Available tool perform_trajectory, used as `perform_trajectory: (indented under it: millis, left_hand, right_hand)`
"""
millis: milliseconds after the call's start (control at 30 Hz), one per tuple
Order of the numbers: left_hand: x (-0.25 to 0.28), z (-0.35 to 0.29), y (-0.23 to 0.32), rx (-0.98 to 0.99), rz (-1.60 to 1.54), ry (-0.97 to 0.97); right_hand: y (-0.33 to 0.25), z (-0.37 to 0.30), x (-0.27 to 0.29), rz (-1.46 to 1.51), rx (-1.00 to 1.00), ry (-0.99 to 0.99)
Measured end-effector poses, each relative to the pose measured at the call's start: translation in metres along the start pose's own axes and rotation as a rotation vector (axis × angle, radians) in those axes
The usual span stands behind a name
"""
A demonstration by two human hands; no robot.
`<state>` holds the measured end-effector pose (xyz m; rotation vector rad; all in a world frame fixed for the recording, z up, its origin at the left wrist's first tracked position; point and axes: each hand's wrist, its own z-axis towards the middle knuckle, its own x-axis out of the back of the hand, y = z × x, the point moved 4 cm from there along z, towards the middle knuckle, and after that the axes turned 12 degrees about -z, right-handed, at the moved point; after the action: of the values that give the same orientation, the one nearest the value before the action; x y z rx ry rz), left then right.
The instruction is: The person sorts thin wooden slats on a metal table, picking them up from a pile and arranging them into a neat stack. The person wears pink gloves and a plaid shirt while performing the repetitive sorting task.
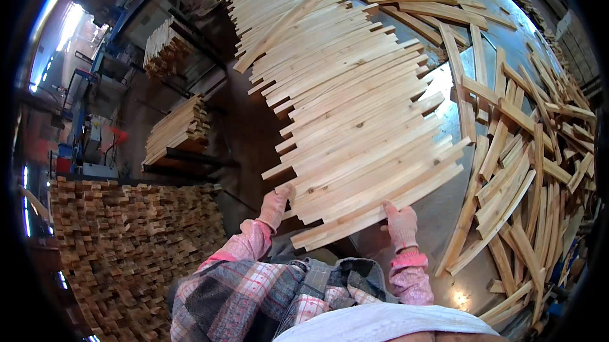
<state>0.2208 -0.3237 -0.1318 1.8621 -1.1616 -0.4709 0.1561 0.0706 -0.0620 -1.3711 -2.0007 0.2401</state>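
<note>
Slats [355,113] lie in a long neat row on the metal counter [438,215]; your left hand [275,207] and right hand [401,224], fingers pressed flat and holding nothing, square up the near end. Loose slats [526,171] on your right remain unsorted.

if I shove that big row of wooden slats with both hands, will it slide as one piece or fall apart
Probably fall apart: the row of slats is many loose strips lying side by side, ends already staggered. Each looks thin and stiff, so likely light. The left hand and right hand touch only its near edge; on the smooth metal table the strips may slide unevenly.
</note>
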Motion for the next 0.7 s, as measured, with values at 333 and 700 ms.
perform_trajectory:
  millis: [333,700]
  left_hand:
    - [0.018,0.131,0.062,-0.075,-0.086,-0.141]
    - [0.016,0.16,0.099,-0.064,0.084,-0.142]
  right_hand:
    - [-0.114,0.048,-0.039,-0.061,0.191,-0.078]
    - [-0.166,0.051,-0.035,-0.221,0.199,0.037]
